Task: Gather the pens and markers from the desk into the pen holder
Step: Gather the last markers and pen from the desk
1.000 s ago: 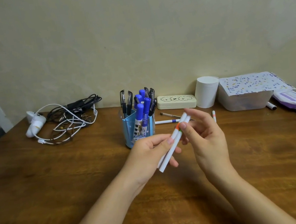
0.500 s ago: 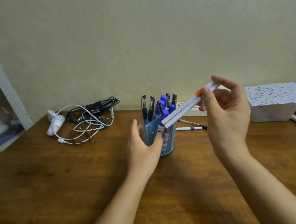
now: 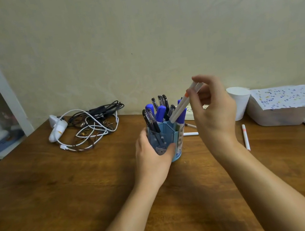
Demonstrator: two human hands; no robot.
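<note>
Now your left hand has wrapped around the pen holder to steady it, where half a second ago it was only reaching in. Your right hand has swung the white pens down, pinched between thumb and fingertips, so their lower ends sit right at the holder's rim. That batch looks ready to drop in. More pens lie on the surface to your right.
</note>
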